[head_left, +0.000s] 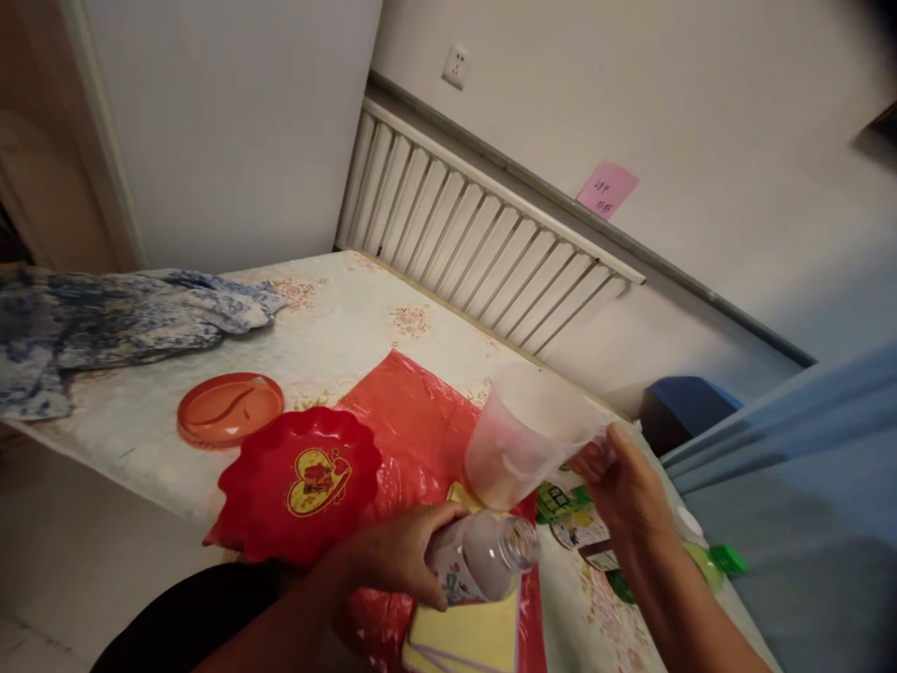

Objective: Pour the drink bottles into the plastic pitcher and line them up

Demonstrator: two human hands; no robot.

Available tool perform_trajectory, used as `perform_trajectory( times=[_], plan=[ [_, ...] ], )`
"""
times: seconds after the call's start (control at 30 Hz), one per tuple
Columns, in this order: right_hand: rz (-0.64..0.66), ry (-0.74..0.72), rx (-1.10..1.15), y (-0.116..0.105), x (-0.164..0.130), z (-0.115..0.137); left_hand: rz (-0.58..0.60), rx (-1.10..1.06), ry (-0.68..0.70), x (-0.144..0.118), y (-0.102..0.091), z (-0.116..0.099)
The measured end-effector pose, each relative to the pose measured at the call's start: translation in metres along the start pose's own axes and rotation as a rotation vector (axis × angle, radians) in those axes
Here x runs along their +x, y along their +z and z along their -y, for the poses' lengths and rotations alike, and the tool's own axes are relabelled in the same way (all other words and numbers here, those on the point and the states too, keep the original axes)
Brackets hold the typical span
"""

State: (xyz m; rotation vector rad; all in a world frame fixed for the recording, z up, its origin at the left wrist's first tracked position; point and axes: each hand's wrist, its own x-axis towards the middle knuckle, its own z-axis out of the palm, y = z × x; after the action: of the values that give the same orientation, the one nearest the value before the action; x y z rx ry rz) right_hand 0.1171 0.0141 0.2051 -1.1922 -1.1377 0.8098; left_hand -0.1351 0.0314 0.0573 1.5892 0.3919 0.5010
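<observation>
My left hand (pixel 413 551) is wrapped round a clear bottle (pixel 483 556) with a printed label, its uncapped mouth tilted to the right. With my right hand (pixel 617 477) I grip the rim of a translucent plastic container (pixel 522 430), which leans just behind the bottle. Beneath both lie a red plastic bag (pixel 413 411) and a yellow cloth or pad (pixel 476 631). A red scalloped plate (pixel 273 495) with a gold heart print is to the left of my left hand.
An orange lid-like dish (pixel 230 409) and a patterned blue-white cloth (pixel 154 313) lie leftward on the flowered tablecloth (pixel 350 308). Green packets (pixel 557 502) and a green-capped bottle (pixel 715 561) are at right. A radiator (pixel 476 224) and a blue curtain (pixel 791 467) border the table.
</observation>
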Motion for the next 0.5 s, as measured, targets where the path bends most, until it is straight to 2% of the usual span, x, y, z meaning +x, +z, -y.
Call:
perform_trajectory(
  times=[0.1,0.27,0.4,0.5],
  plan=[
    [-0.018,0.015,0.104,0.028,0.004,-0.017,0.043,-0.008,-0.005,0.001,0.001,0.001],
    [-0.028,0.06,0.265,0.064,0.002,-0.044,0.045,0.071,-0.038,0.002,0.003,0.0],
    [0.047,0.086,0.262,0.079,-0.006,-0.067,0.066,0.095,-0.021,0.002,0.003,-0.001],
    [0.055,0.072,0.252,0.08,-0.012,-0.085,0.07,0.124,-0.021,0.002,0.003,-0.001]
  ],
)
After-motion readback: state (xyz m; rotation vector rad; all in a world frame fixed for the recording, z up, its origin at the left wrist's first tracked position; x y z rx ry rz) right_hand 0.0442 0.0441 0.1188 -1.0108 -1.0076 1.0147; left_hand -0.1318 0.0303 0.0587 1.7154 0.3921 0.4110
